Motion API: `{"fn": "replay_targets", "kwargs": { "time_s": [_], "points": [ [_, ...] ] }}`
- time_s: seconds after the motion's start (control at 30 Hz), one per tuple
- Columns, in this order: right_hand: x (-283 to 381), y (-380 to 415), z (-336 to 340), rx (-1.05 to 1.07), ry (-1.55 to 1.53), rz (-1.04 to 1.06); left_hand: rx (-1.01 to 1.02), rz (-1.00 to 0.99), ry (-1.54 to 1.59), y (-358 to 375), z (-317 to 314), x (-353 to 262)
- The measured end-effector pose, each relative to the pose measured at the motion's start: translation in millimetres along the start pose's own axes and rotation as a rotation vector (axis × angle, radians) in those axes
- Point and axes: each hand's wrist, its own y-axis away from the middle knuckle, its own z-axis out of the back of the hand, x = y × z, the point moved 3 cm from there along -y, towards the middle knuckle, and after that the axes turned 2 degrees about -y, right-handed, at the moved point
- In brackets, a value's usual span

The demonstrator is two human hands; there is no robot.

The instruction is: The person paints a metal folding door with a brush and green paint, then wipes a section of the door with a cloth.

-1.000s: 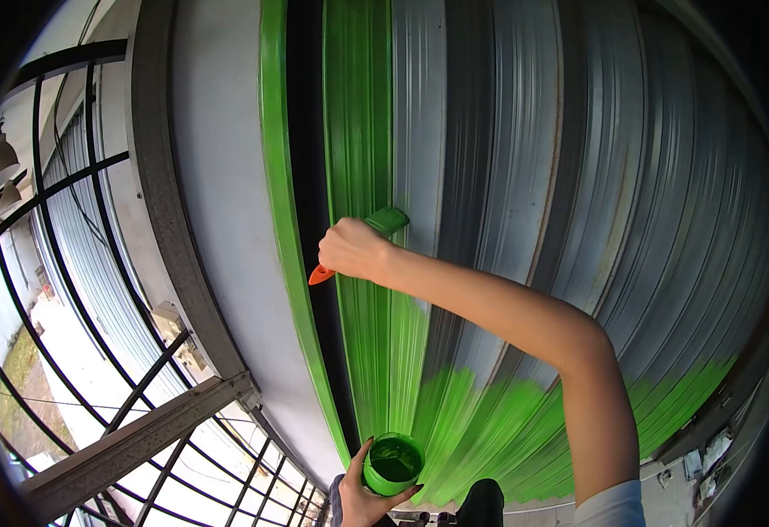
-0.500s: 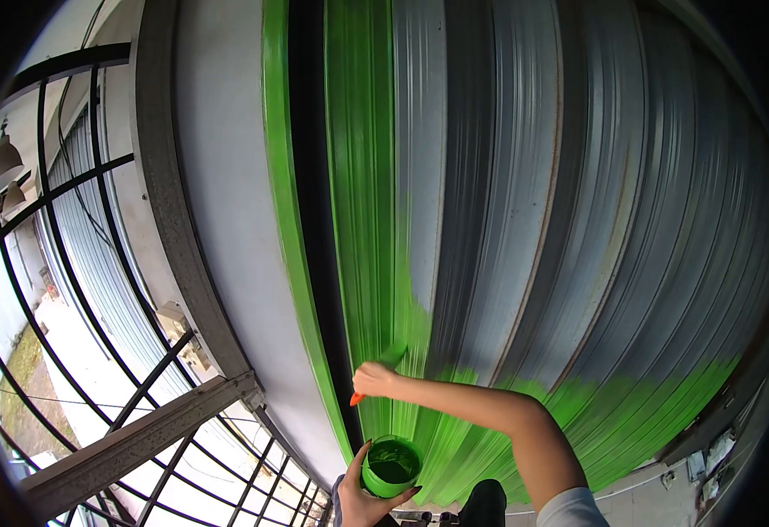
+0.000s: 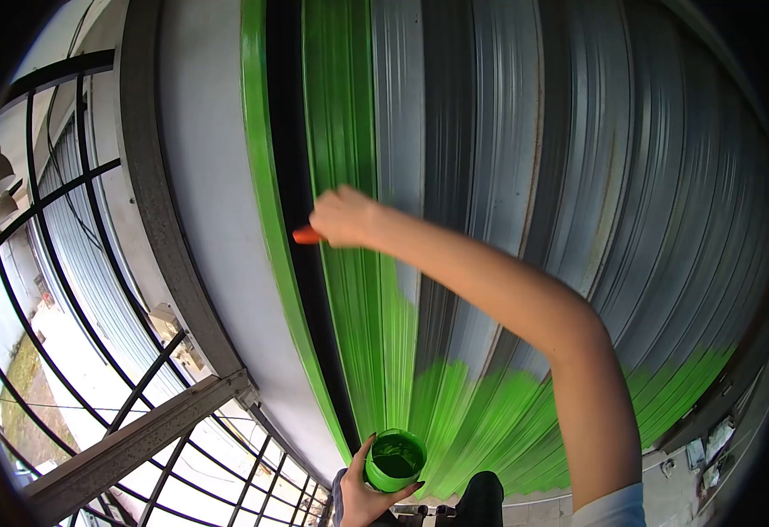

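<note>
My right hand (image 3: 342, 217) is closed around a paintbrush (image 3: 306, 234). Its orange handle sticks out to the left, while the bristles are hidden behind the hand. The hand is slightly blurred and lies in front of a green-painted strip of the ribbed metal shutter (image 3: 507, 132). At the bottom, my left hand (image 3: 361, 502) grips a round green paint container (image 3: 393, 483), thumb and fingers around its sides. Dark green paint (image 3: 396, 458) shows inside. Fresh-looking green covers the lower shutter and its left strip; much of the upper part is bare grey.
A black gap (image 3: 292, 158) and a green edge strip (image 3: 256, 114) run left of the shutter, beside a pale wall (image 3: 213, 176). Farther left stands a black metal grille (image 3: 86, 255) with a brown frame (image 3: 152, 114). My knee (image 3: 483, 501) shows below.
My right hand has risen well up the shutter with the paintbrush, shifting a little left. The left hand and paint container stay nearly in place. The view has shifted slightly.
</note>
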Motion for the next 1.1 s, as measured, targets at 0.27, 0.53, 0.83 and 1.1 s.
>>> {"fn": "replay_targets", "kwargs": {
  "time_s": [0.27,0.53,0.83,1.1],
  "points": [
    [9.1,-17.5,-15.2,0.007,0.350,0.055,-0.019,0.019,0.015,-0.1,0.9,-1.8],
    [157.1,67.6,-151.0,0.211,0.040,0.326,-0.034,-0.014,-0.031,4.5,8.2,6.1],
    [30.1,30.6,-36.8,0.236,-0.222,0.021,-0.013,0.026,0.026,-0.9,5.6,4.1],
    [-57.8,30.9,95.3,-0.185,-0.292,-0.174,-0.051,-0.037,0.015,-7.6,11.3,5.3]
  ]
}}
